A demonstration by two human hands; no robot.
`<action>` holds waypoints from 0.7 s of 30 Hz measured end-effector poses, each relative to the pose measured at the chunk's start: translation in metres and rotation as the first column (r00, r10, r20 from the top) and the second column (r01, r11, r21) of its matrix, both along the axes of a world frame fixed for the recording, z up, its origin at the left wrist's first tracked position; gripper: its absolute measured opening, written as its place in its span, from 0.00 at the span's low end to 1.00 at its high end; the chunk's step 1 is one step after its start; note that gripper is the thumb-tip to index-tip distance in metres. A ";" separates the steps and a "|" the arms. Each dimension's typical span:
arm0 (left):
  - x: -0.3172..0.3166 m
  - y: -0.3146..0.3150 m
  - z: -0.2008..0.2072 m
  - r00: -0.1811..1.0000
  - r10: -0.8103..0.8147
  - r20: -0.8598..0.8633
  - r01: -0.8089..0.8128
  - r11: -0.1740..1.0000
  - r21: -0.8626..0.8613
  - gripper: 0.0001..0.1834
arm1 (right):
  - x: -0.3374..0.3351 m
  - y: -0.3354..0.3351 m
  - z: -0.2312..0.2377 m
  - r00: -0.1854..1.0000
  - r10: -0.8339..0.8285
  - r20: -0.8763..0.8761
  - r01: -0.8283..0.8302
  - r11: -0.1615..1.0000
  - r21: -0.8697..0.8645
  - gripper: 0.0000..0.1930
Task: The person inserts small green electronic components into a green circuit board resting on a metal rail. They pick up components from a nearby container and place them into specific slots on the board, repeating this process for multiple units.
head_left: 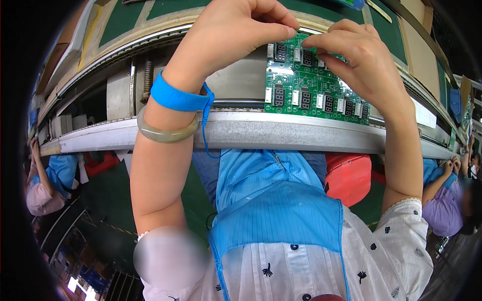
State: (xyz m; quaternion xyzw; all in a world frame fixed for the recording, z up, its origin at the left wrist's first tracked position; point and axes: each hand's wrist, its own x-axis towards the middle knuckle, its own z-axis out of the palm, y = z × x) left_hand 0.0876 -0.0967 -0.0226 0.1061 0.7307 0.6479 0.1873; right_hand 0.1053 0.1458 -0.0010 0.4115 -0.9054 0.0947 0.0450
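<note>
We see two bare hands lifted up over a long metal rail (281, 134). The left hand (236, 30) is curled, and its fingertips (291, 24) pinch the top edge of a green circuit board (301, 80). The right hand (364, 60) is curled too, with its fingertips (321, 44) pressed on the top part of the same board. So both hands are closed on the board, close to each other, almost touching.

The board stands tilted, its low edge just above the rail. It has many little black number windows (306, 99) and small white plugs (295, 97) in rows.

On the left wrist we see a blue strap (175, 96) with a thin blue cord (205, 130) hanging down from it. Just below the strap sits a pale green bangle (165, 131).

Behind the hands runs a green belt (125, 17) with a curved metal edge. Below the rail we see a blue apron (271, 205) over a white shirt with small dark marks (391, 251). A red stool (349, 175) shows under the rail. Far to the left and far to the right, other people in blue sit by the same line.
</note>
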 end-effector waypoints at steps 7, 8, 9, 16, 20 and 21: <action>0.000 0.000 0.001 1.000 0.005 0.006 -0.005 1.000 0.004 0.07 | -0.001 0.000 0.001 1.000 0.008 0.026 -0.008 1.000 0.003 0.16; 0.000 0.000 0.000 1.000 0.006 0.009 -0.006 1.000 0.007 0.07 | -0.002 0.000 0.000 0.999 0.007 0.031 -0.007 1.000 -0.004 0.16; 0.000 0.000 0.000 1.000 0.007 0.011 -0.007 1.000 0.011 0.07 | -0.002 0.001 0.000 0.999 0.007 0.037 -0.006 1.000 -0.010 0.16; 0.001 0.000 0.000 1.000 0.003 0.001 -0.003 1.000 -0.005 0.08 | -0.011 0.006 -0.004 0.989 0.017 0.146 0.000 0.994 -0.110 0.17; 0.000 0.000 0.000 1.000 -0.003 -0.011 0.003 1.000 -0.018 0.08 | -0.014 0.007 -0.005 0.976 0.012 0.216 0.020 0.989 -0.149 0.17; 0.000 0.000 0.001 1.000 -0.002 -0.015 0.002 1.000 -0.029 0.08 | -0.014 0.007 -0.006 0.971 0.011 0.238 0.028 0.987 -0.157 0.17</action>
